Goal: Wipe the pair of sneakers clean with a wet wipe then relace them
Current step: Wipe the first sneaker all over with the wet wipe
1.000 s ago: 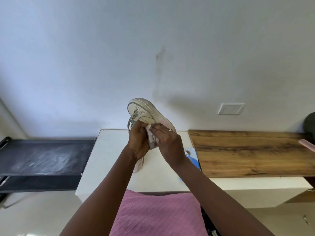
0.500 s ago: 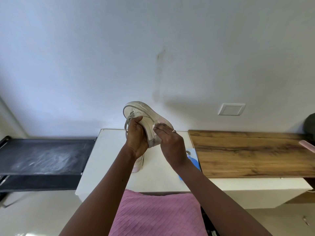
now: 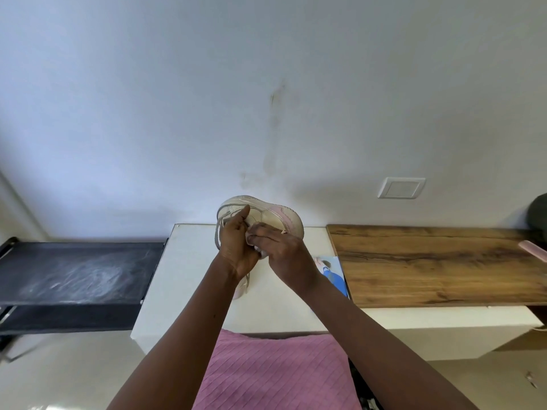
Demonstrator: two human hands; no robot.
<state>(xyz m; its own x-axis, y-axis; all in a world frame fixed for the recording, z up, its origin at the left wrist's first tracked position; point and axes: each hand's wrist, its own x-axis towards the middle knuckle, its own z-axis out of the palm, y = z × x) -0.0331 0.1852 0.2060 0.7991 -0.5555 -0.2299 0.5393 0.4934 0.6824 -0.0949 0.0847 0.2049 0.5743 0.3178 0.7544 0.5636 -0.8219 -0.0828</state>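
A white sneaker with pink patches (image 3: 272,216) is held up above the white table (image 3: 189,270), lying on its side with the sole edge towards the wall. My left hand (image 3: 236,247) grips it at the laced end, thumb up on the shoe, grey laces hanging beside the wrist. My right hand (image 3: 281,255) pinches a white wet wipe (image 3: 260,252) against the shoe's side. The second sneaker (image 3: 243,287) lies on the table under my left wrist, mostly hidden.
A blue and white packet (image 3: 333,272) lies on the table by my right wrist. A wooden board (image 3: 429,261) extends right with a pink object (image 3: 532,248) at its end. A black rack (image 3: 77,270) stands left. Pink fabric (image 3: 275,374) covers my lap.
The sneaker has turned from tilted upright to lying nearly level and sits lower. My right hand with the wipe moved down along the shoe's side, close to my left hand.
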